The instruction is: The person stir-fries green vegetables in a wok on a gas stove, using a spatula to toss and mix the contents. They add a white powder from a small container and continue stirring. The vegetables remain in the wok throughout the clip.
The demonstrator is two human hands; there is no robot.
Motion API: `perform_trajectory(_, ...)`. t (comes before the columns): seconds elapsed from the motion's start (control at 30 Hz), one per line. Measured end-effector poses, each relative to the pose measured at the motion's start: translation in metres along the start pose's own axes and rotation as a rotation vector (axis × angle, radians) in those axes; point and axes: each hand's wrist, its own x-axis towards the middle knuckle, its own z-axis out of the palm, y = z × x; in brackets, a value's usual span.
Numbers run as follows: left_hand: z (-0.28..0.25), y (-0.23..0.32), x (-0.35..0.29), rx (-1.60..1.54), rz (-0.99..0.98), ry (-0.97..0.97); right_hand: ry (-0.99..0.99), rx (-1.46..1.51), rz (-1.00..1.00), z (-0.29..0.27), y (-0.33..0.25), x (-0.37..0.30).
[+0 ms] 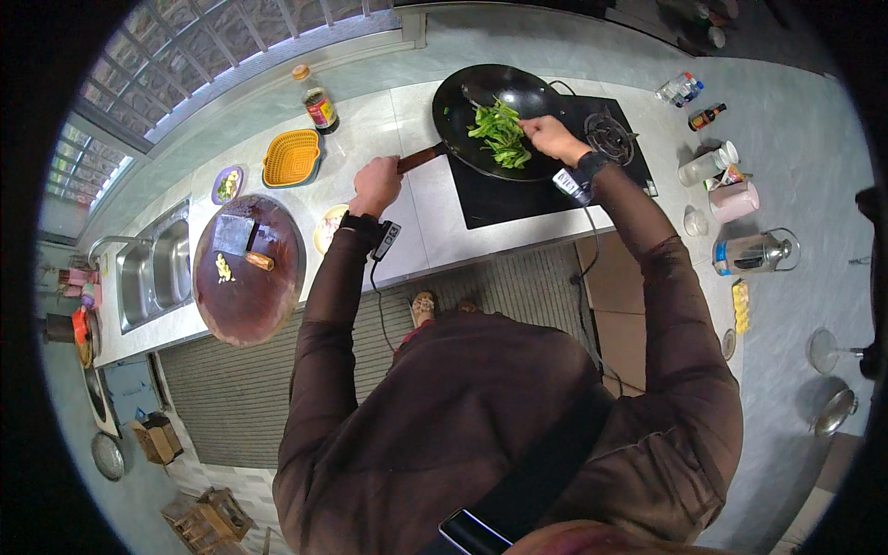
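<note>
Greens (501, 137) lie in the wok (455, 104), near the counter's (407, 222) back edge, bright and, I judge, barely cooked; chopped bits (225, 269) sit on the board (248, 305). The left hand (376, 187) grips the wok's handle (422, 159); the right hand (555, 141) curls beside the greens, holding what I cannot tell; open room runs along the front edge, between board and hob (490, 208).

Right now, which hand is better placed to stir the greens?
Right, probably: the right hand is over the wok beside the greens, while the left hand grips the wok's handle.
</note>
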Motion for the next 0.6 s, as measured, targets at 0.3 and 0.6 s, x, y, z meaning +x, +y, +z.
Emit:
perform_trajectory(0.3, -0.002, 0.000, 0.001, 0.015, -0.016, -0.038, -0.218, -0.385, 0.118, -0.003, -0.005, -0.072)
perform_trajectory(0.6, 0.001, -0.002, 0.002, 0.061, 0.050, 0.014, -0.251, -0.403, 0.034, -0.017, -0.005, -0.096)
